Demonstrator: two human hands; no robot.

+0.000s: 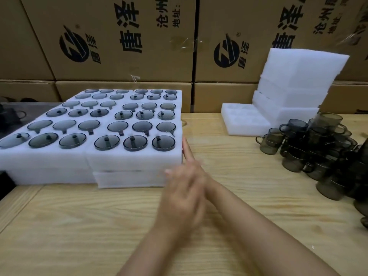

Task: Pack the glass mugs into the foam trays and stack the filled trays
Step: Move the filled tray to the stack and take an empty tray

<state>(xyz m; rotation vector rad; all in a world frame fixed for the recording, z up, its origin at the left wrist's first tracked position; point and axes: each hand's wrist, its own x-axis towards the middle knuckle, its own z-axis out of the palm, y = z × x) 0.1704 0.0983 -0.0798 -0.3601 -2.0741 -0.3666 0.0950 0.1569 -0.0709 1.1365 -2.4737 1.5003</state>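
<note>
Filled white foam trays (127,160) sit side by side on the left of the wooden table, stacked two layers high. Smoky grey glass mugs (135,143) fill their round pockets. My right hand (188,154) reaches in from the lower right, its straight fingers lying against the right side of the top front tray. My left hand (179,198), blurred, crosses just in front of it with relaxed fingers and holds nothing. A heap of loose glass mugs (316,152) lies at the right. One empty foam tray (245,120) lies flat at the back.
A leaning stack of empty foam trays (292,80) stands behind the flat one. Printed cardboard boxes (123,40) wall off the back. The wooden table (83,226) has bare surface in front. A dark object (8,114) sits at the far left edge.
</note>
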